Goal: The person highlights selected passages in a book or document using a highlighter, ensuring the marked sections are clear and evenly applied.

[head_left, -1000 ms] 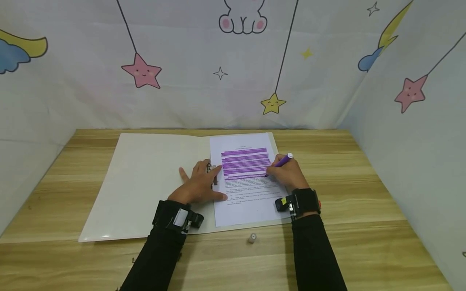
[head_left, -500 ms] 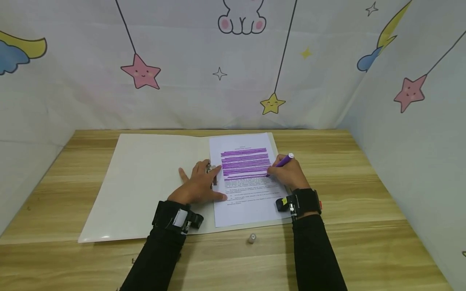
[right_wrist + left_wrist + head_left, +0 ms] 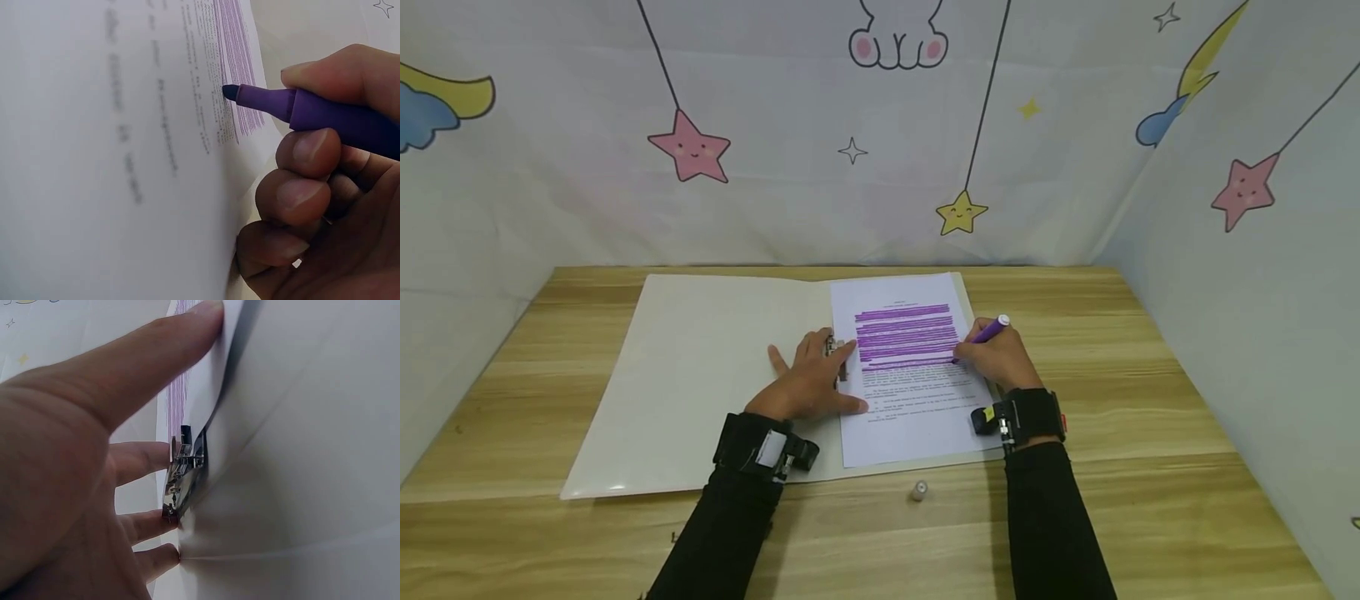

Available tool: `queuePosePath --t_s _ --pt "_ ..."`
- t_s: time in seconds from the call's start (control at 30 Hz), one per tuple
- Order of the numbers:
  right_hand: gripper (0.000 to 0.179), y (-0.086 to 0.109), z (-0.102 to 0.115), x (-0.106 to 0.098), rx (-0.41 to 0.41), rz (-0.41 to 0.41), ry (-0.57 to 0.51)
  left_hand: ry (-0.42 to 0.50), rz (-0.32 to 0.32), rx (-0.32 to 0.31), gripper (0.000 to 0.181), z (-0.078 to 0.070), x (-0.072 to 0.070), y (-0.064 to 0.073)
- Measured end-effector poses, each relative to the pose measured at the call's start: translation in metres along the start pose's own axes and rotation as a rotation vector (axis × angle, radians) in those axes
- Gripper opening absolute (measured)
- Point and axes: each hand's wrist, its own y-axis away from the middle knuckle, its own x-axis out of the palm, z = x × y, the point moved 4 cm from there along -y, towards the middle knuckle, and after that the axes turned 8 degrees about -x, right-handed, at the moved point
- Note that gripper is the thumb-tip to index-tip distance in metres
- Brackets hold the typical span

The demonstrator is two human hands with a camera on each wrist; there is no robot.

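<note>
A printed sheet (image 3: pixel 917 442) lies on the right side of an opened white folder (image 3: pixel 700 375). Purple strokes cover its upper lines of text. My right hand (image 3: pixel 1003 358) pinches a purple highlighter (image 3: pixel 344 122), its dark tip at the right end of the lowest purple line. My left hand (image 3: pixel 805 383) is spread over the folder's middle, thumb and index finger on the sheet's left edge. In the left wrist view its other fingers reach around the metal clip (image 3: pixel 181 475) that holds the sheet.
A small pale cap (image 3: pixel 919 491) stands on the wooden table (image 3: pixel 1150 500) just below the folder's front edge. Behind the table hangs a white cloth (image 3: pixel 775 217) printed with stars. Another such wall rises on the right.
My right hand has slid slightly to the right with the highlighter, its tip following the lowest purple line. The left hand, sheet and folder stay in place.
</note>
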Motion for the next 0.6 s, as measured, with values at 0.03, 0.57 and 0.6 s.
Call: queuePosePath --t_s 0.03,0.57,0.6 --pt "0.021 0.0000 -0.0001 0.0000 -0.002 0.003 -0.003 -0.001 0.000 -0.001 0.098 -0.0001 0.0000 0.0001" --pt "0.022 0.0000 -0.0026 -0.0028 0.022 0.009 -0.019 -0.012 -0.008 -0.005 0.098 -0.0008 -0.0003 0.0010" --pt "0.022 0.0000 -0.0028 -0.0034 0.021 0.010 -0.017 -0.014 -0.009 -0.004 0.098 -0.0008 -0.0004 0.0009"
